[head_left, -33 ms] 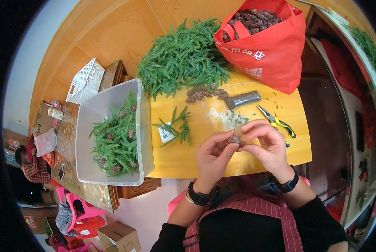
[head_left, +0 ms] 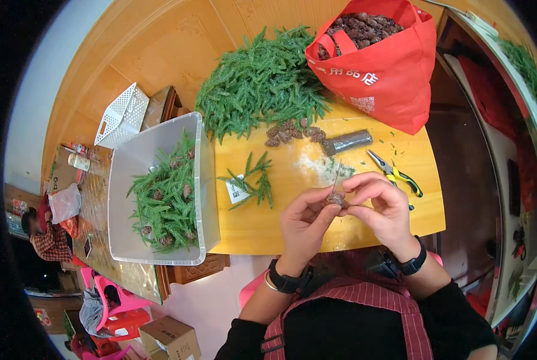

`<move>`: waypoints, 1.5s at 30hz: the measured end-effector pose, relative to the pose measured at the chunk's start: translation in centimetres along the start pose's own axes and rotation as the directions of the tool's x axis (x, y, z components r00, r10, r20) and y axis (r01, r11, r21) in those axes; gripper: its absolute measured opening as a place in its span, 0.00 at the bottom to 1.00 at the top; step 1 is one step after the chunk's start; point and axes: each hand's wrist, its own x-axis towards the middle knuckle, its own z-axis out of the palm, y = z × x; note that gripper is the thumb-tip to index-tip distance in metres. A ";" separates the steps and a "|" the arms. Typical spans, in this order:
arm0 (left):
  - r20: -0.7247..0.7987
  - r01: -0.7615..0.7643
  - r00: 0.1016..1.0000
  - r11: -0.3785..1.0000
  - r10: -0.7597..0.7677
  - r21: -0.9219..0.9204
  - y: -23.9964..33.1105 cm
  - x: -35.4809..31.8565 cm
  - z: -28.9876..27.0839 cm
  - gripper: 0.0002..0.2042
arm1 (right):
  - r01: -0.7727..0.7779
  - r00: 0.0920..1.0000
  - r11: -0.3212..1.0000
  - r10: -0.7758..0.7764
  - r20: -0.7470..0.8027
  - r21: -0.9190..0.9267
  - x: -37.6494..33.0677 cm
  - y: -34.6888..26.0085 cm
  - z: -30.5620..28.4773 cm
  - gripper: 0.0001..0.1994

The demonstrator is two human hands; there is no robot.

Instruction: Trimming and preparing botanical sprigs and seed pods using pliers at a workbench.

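Note:
A small brown pine cone (head_left: 335, 198) is pinched between the thumb and fingers of my left hand (head_left: 304, 223). From it a thin wire (head_left: 337, 175) sticks up toward the far side of the table. My right hand (head_left: 381, 207) is closed in a pinch against the cone's right side; its fingertips hide what they grip. Left of my hands, a green sprig (head_left: 259, 183) lies over a white tag (head_left: 236, 190). Pliers (head_left: 394, 173) with yellow and black handles rest right of my hands, beyond them a dark wrapped bundle (head_left: 349, 142) and several loose pine cones (head_left: 286, 133).
A clear plastic bin (head_left: 199, 240) with greenery and cones stands left, a white basket (head_left: 121, 117) behind it. At the back are a heap of green sprigs (head_left: 262, 84) and a red bag (head_left: 388, 78) of cones. Another person (head_left: 52, 243) is far left.

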 end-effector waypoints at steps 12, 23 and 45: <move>-0.045 -0.004 0.999 1.000 0.004 0.001 -0.1 -0.2 -0.2 0.12 | 0.051 0.998 0.996 -0.050 0.023 -0.067 0.1 -0.8 0.8 0.07; 0.031 0.023 0.999 0.999 -0.021 -0.048 0.4 -0.1 -0.2 0.11 | -0.137 0.991 0.963 0.135 0.026 0.233 0.1 -1.6 0.4 0.05; 0.101 0.015 0.995 0.993 -0.003 -0.120 0.3 -0.1 -0.7 0.10 | -0.444 0.896 0.827 0.412 0.167 0.345 2.1 -2.9 0.4 0.06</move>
